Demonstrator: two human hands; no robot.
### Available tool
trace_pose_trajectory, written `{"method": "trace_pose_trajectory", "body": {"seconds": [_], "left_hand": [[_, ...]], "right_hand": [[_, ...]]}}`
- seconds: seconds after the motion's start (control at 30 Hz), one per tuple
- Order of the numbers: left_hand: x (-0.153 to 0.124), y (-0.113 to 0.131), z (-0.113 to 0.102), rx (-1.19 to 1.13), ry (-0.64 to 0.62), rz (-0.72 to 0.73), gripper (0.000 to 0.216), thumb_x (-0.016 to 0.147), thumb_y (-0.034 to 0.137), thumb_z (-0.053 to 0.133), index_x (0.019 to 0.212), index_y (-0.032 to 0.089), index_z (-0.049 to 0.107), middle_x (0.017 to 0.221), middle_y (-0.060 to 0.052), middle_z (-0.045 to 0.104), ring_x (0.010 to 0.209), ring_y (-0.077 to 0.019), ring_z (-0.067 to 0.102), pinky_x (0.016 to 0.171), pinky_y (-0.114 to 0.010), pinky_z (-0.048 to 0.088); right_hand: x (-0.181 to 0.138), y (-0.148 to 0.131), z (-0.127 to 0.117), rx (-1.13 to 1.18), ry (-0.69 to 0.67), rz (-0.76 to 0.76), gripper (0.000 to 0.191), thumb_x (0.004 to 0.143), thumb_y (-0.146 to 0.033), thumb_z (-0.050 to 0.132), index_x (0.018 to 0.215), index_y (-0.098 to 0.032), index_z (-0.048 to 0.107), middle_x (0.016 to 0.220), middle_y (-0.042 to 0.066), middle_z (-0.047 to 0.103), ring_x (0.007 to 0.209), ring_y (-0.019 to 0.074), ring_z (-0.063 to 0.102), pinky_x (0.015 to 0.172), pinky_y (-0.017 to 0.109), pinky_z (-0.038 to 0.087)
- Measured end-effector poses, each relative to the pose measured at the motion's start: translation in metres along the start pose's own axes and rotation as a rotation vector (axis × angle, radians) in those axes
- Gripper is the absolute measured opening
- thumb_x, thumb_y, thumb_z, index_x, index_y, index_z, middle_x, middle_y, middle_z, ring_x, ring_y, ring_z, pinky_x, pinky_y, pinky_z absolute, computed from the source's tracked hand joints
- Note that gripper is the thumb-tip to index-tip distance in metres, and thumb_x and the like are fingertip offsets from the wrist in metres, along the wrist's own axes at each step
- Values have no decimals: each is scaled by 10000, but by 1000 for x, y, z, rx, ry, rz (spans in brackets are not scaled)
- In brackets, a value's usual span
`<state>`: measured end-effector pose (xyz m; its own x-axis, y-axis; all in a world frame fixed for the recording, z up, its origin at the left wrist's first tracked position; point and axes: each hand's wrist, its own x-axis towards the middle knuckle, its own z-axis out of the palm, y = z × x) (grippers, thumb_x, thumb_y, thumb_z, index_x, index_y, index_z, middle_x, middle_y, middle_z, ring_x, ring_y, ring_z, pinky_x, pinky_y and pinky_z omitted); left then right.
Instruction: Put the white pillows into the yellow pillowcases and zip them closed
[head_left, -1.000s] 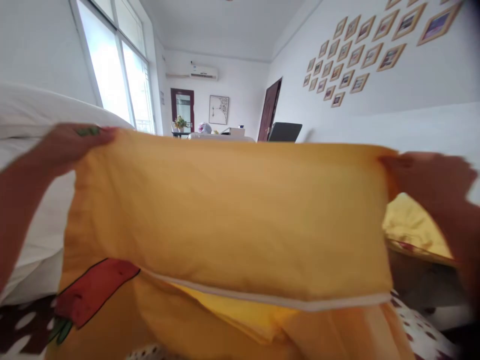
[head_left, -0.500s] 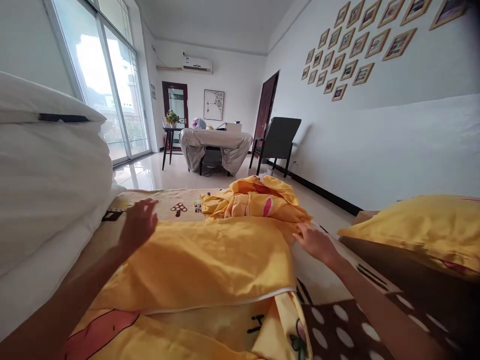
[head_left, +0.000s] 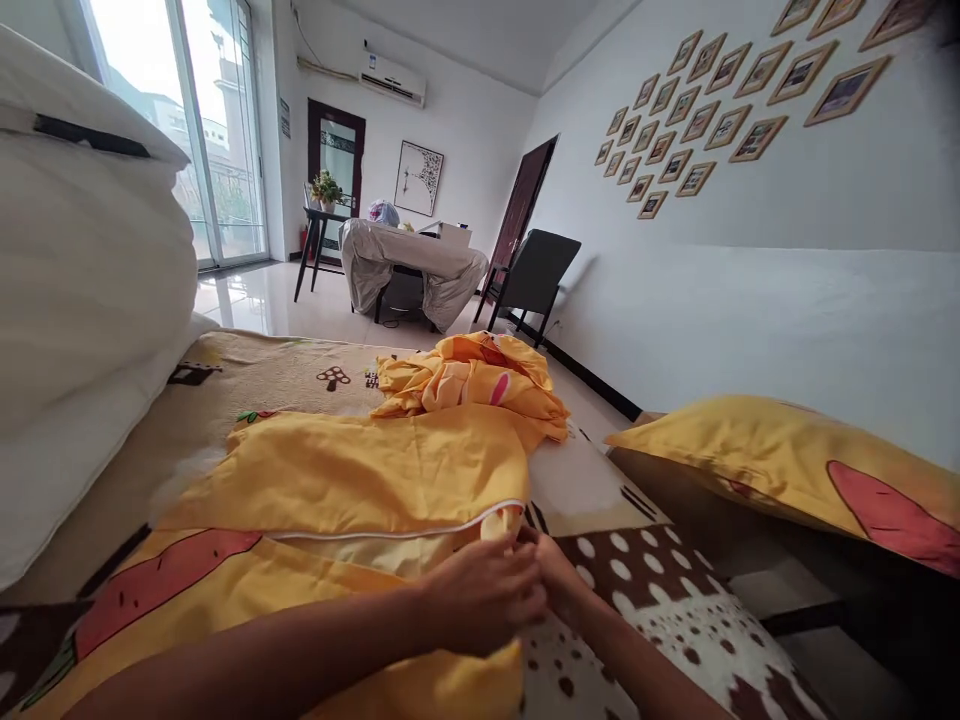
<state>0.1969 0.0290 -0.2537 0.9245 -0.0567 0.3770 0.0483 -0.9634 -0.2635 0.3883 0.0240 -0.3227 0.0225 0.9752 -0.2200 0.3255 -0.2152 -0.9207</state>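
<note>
A yellow pillowcase (head_left: 375, 470) with red carrot prints lies spread on the bed, its white-edged opening facing me. At the right end of that opening my left hand (head_left: 484, 590) is closed, fingers curled around the corner fabric. My right hand (head_left: 553, 568) meets it there, pinching at the same corner; its fingertips are partly hidden by the left hand. Just beyond lies a crumpled heap of yellow-orange cloth (head_left: 472, 380) with a pink print.
A white bundle of bedding (head_left: 82, 300) rises at the left. To the right rests a yellow pillow (head_left: 750, 440) with a carrot print. Beneath everything is a patterned blanket (head_left: 645, 570). Farther off stand a dark chair (head_left: 536, 270) and a covered table (head_left: 412, 250).
Both hands have come down and together from the far sides of the pillowcase to the right corner of its opening, closing on the fabric. The view has tilted and shifted.
</note>
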Motion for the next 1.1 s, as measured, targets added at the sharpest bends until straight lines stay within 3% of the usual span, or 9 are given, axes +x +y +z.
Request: {"method": "trace_pose_trajectory", "body": {"seconds": [0.1,0.2,0.37,0.47,0.6,0.73,0.83,0.97,1.1], "left_hand": [[-22,-15,19,-23,-158,-174,202,858,163,482,1021,114,592,983,-96,624,989,-237,559,918,-394,381],[-47,-28,24,-208,-268,-392,169,836,149,508,969,152,612,966,-71,642,975,-222,565,881,-374,384],[-57,-37,23,-450,-113,-910,92,733,117,557,764,147,638,992,-92,628,997,-230,522,889,-366,342],[-51,-44,30,-500,-71,-1051,64,669,100,548,658,129,604,839,-72,605,839,-188,523,736,-295,357],[-48,-54,43,-641,-6,-1214,133,661,110,517,533,138,499,535,23,404,587,-106,399,548,-237,244],[-48,-58,48,-774,66,-1294,172,630,71,471,488,151,417,486,56,312,527,-81,321,516,-236,195],[-45,-55,46,-871,102,-1272,131,572,35,482,507,145,456,481,64,335,525,-78,325,517,-230,199],[-33,-46,39,-1042,131,-1205,210,581,43,530,751,144,603,514,64,460,524,-89,401,530,-218,258],[-13,-32,28,-1318,114,-1167,172,735,291,547,819,161,624,615,14,577,535,-115,493,537,-228,366]], "right_hand": [[2,-3,5,56,-42,115,509,594,-669,646,776,-199,576,506,-40,490,385,84,414,373,213,313],[-5,-6,5,79,-115,171,496,500,-591,739,679,-170,547,439,-82,404,309,37,271,317,194,187],[-22,-17,5,121,-83,109,504,553,-612,680,744,-157,578,556,-34,519,404,41,364,382,186,253],[-29,-17,0,55,-85,83,507,523,-624,676,706,-157,600,587,2,565,474,85,459,443,213,329],[-37,-12,-11,-96,-26,58,402,545,-550,691,499,-185,530,426,-22,446,422,98,377,422,236,262],[-48,-17,-20,-306,37,-48,455,608,-421,675,363,-211,354,379,-11,380,438,115,362,435,252,242],[-54,-28,-25,-400,-30,-28,440,719,-464,580,407,-221,387,368,-9,412,361,113,357,389,251,230],[-54,-46,-28,-128,-24,-96,472,726,-614,579,528,-196,483,408,-39,426,366,79,335,390,227,252],[-45,-66,-19,123,48,-224,488,672,-642,655,637,-161,582,611,-5,547,562,102,466,532,226,383]]}}
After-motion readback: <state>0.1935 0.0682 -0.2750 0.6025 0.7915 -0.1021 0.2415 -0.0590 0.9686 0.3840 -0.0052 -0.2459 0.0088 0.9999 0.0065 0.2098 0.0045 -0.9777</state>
